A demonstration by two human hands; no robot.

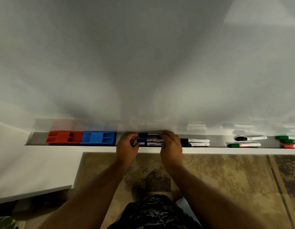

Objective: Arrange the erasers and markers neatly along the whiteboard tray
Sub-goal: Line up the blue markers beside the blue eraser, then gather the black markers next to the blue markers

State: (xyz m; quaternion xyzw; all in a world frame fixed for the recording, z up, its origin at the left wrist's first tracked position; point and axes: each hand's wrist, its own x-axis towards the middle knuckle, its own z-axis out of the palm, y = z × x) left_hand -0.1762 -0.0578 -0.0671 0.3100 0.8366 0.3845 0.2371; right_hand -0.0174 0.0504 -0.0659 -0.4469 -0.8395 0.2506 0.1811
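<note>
Here the blue markers (150, 140) lie side by side in the grey tray (37, 138), spanning the gap between the left hand (127, 146) and right hand (171, 144); each hand's curled fingers close on one end of the bundle; left of them sit a red eraser (64, 137) touching a blue eraser (98, 138); right lie black markers (195, 142), then scattered green and red ones, the farthest cut off; whiteboard (143, 63) above, mottled carpet (226, 179) below; fingertips hidden.
</note>
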